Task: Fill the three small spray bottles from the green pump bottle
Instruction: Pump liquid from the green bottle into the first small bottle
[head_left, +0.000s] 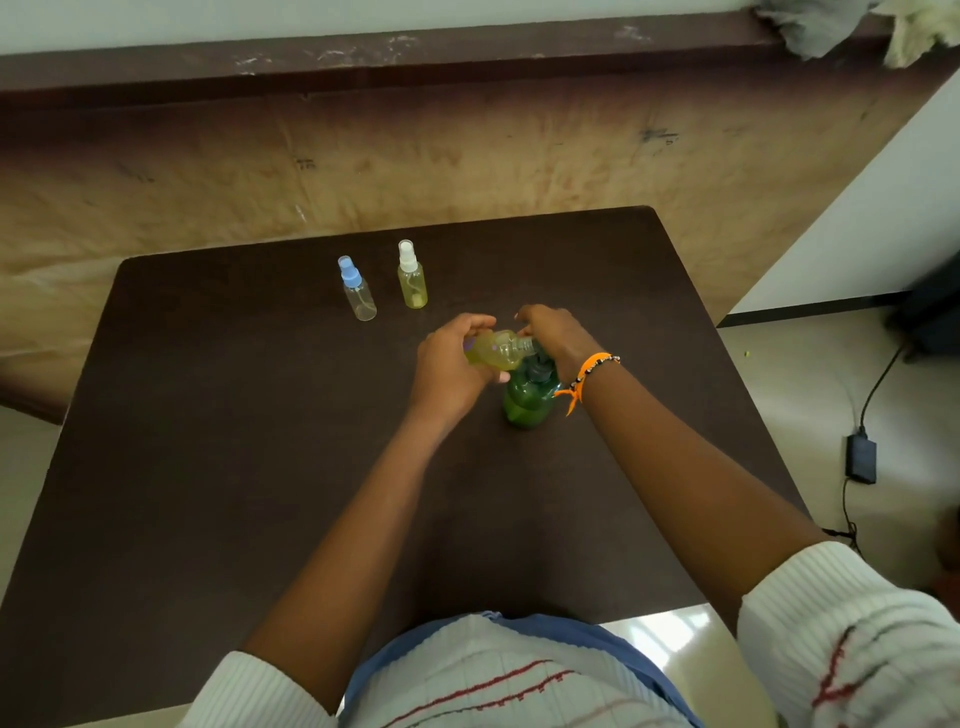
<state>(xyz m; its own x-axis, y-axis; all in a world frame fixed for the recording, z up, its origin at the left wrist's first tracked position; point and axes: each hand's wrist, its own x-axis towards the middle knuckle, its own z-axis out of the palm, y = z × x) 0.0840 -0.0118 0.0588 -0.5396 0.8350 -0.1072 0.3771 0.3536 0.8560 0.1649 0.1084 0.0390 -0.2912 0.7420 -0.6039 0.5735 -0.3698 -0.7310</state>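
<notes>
1. Three small clear plastic spray bottles counted on the dark brown counter (260, 467), plus one green translucent pump bottle (524, 402) standing upright near the middle, slightly toward the right edge.
2. Toward the far edge, left of centre: small clear bottle with a blue spray cap (357, 288), upright, capped, looking empty or nearly so. Judged not yet filled.
3. Just beside it on the right, apart from it: small bottle with a white spray cap (412, 275), upright, capped, tinted yellow-green for most of its height. Judged already filled.
4. Third small uncapped bottle (496, 353) held tilted almost on its side over the green pump bottle, neck pointing toward the pump head, body showing yellow-green liquid. Cap not to be seen.
5. Left hand (452, 364): grip wrapped round the body of the third bottle, fingers curled over it.
6. Right hand (553, 332): fingers bent down over the pump head and the small bottle's neck; pressing or merely steadying cannot be told, since the pump head is mostly hidden. An orange and beaded wristband (592, 371) on that wrist.
7. Progress as judged: one bottle done, one in hand and partly filled, one untouched; roughly halfway.
8. Left to do: finish and cap the held bottle, then uncap, fill and recap the blue-capped one.
</notes>
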